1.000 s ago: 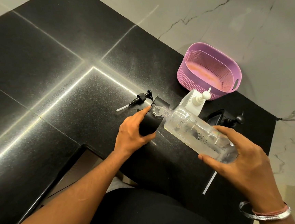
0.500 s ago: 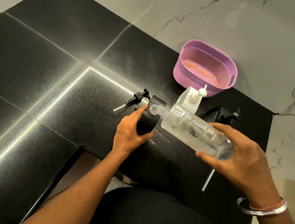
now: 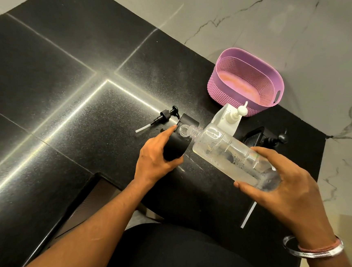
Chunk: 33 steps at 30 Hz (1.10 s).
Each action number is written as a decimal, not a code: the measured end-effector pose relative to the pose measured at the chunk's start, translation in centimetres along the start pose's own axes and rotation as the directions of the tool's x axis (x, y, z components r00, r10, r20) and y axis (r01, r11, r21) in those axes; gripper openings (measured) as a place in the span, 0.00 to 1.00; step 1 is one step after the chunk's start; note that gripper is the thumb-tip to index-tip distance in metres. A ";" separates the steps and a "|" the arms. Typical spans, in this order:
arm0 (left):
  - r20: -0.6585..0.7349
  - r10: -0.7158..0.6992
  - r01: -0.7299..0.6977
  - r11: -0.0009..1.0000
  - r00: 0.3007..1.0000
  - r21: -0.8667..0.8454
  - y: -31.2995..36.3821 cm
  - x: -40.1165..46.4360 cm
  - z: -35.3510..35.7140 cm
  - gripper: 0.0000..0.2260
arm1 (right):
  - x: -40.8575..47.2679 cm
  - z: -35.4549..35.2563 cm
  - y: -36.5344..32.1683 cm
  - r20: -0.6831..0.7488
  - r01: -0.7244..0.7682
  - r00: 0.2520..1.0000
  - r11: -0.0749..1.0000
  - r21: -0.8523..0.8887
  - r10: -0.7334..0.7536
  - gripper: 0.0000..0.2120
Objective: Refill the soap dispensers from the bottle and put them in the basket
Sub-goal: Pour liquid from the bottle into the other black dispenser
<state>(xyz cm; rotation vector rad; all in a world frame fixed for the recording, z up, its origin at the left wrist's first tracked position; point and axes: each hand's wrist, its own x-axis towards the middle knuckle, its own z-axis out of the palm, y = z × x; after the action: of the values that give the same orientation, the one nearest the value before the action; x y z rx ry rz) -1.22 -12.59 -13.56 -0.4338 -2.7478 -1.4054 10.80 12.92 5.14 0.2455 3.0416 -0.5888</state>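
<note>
little has moved: your right hand [image 3: 286, 189] still grips the tilted bottle [image 3: 232, 156], left hand [image 3: 153, 156] holds the black dispenser [image 3: 178, 141]; filling seems unfinished, basket [image 3: 270, 76] empty.

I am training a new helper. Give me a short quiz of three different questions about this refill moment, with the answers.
1. True or false: the purple basket already holds a dispenser.
2. Which hand holds the clear bottle? A) left hand B) right hand
3. Fill in: the loose black pump lies on the ____.

Key:
1. False; nothing shows inside it.
2. B; the right hand tilts it toward the black dispenser, which the left hand grips.
3. Counter.
</note>
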 end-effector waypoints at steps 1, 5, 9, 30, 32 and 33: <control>-0.001 0.001 -0.001 1.000 1.000 0.001 0.0 0.0 0.0 0.40 | 0.0 0.0 -0.1 0.000 0.001 1.000 1.000 0.002 -0.001 0.40; -0.012 0.006 -0.006 1.000 1.000 -0.001 0.2 0.0 0.0 0.40 | 0.0 -0.1 -0.2 -0.003 0.000 1.000 1.000 0.004 0.000 0.40; -0.004 -0.003 0.003 1.000 1.000 0.001 0.1 -0.1 0.0 0.40 | -0.1 -0.2 -0.3 -0.002 -0.001 1.000 1.000 0.001 0.001 0.40; -0.014 0.000 0.000 1.000 1.000 0.005 0.0 0.0 0.2 0.40 | -0.1 0.0 -0.1 -0.004 -0.007 1.000 1.000 -0.014 0.007 0.40; -0.010 -0.010 0.010 1.000 1.000 0.006 -0.1 0.0 0.2 0.39 | 0.0 0.0 -0.1 -0.004 -0.005 1.000 1.000 -0.013 0.005 0.40; -0.010 -0.014 0.014 1.000 1.000 0.005 -0.1 0.0 0.3 0.39 | 0.0 0.0 -0.1 -0.004 -0.003 1.000 1.000 -0.013 0.003 0.40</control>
<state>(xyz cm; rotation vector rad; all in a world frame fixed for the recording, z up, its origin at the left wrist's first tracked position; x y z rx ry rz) -1.19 -12.44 -13.79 -0.4066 -2.7516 -1.3994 10.82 12.86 5.16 0.2514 3.0469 -0.5688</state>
